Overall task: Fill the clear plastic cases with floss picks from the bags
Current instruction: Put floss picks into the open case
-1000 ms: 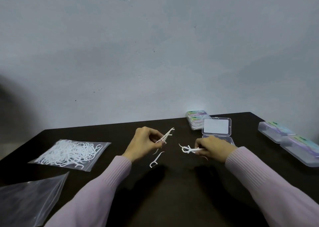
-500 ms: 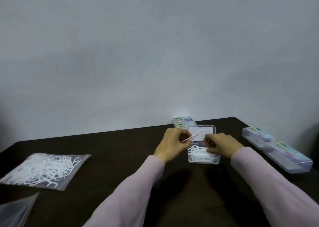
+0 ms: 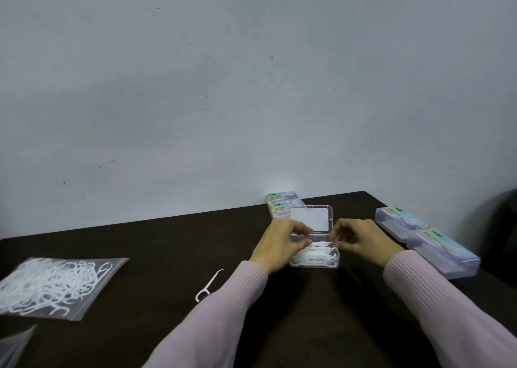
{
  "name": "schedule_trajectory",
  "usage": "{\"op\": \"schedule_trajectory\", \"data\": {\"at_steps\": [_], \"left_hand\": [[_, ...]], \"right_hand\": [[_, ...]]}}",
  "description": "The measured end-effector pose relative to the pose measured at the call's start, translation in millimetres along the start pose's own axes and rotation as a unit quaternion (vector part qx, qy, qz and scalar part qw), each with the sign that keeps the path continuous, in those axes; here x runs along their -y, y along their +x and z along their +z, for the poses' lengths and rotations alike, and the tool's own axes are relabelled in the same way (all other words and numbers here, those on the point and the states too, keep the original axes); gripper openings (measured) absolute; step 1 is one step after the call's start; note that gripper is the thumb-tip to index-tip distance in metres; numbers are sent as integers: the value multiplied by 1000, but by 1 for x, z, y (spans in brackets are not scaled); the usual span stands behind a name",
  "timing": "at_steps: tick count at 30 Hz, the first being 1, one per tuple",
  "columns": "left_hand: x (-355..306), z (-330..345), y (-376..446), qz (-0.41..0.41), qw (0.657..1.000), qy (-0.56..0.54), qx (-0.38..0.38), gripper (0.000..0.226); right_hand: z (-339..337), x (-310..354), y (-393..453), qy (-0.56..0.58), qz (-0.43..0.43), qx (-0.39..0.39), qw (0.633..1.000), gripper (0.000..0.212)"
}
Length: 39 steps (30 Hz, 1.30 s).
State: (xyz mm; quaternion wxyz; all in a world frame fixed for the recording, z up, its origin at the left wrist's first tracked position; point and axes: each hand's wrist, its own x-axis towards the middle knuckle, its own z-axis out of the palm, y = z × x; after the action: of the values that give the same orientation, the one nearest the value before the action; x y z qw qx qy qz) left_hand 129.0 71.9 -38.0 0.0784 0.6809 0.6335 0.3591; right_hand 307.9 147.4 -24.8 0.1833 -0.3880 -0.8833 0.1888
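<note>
Second bag [image 3: 14,348] cut by left edge; blurred fingertips [image 3: 303,232] of hands over case [image 3: 313,264].

Plain indoor packing station, most likely a room in a home or small workshop (exact type cannot be told). Evidence: dark brown table [image 3: 156,244] set against a bare, pale grey painted wall [image 3: 223,88] with small scuffs and specks. Small-scale hand packing indicated by a zip bag of loose floss picks [image 3: 53,286], an open clear case [image 3: 313,244] part-filled, and closed labelled cases stacked at the wall [image 3: 282,204] and lined up at the right edge [image 3: 425,241]. Dim, even lighting. No machinery, shelving or signage in view.
</note>
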Motion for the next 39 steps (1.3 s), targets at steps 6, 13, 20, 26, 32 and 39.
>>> {"op": "schedule_trajectory", "data": {"at_steps": [6,13,20,26,32,39], "left_hand": [[26,-38,-26,10,998,62,2,18],[59,-110,-52,-129,967,176,131,10],[64,-114,-67,-218,938,142,228,10],[56,-99,-55,-199,921,201,267,12],[35,-80,-33,-109,939,266,189,13],[1,-41,0,45,966,245,73,6]], "right_hand": [[10,3,1,-11,10,29,999,15],[22,18,5,-14,-10,30,999,10],[30,32,7,-13,-1,-19,1000,10],[25,27,1,-33,23,-52,998,13],[20,19,-4,-32,37,-52,997,22],[22,21,-7,-42,33,-19,998,23]]}}
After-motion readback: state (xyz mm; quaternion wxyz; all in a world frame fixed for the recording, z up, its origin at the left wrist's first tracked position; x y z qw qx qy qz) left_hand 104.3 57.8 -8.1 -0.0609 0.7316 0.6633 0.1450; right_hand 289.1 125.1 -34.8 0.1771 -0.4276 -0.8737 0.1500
